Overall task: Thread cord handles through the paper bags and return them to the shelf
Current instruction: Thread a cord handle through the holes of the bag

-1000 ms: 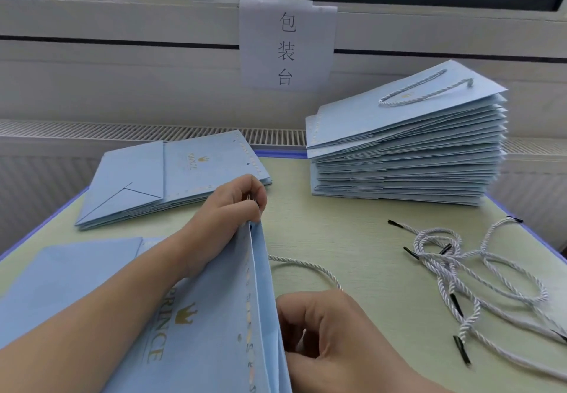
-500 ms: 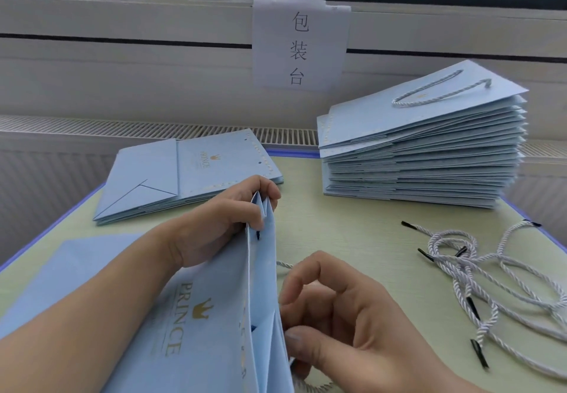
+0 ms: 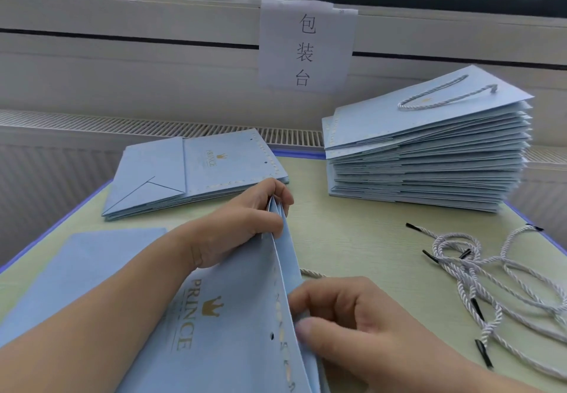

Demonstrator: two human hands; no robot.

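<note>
The right hand (image 3: 362,328) has dropped closer against the paper bag (image 3: 233,331), fingers curled pinching its near edge; the left hand (image 3: 242,224) pinches the far top corner, bag upright on the table (image 3: 352,239).

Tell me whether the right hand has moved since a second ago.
Yes. The right hand has come left along the table and now pinches the bag edge.

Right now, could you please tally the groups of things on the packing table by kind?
Paper bag being worked on: 1
Stacks of flat paper bags: 2
Piles of loose cord handles: 1
Lone flat sheets or bags: 1
Total: 5
</note>
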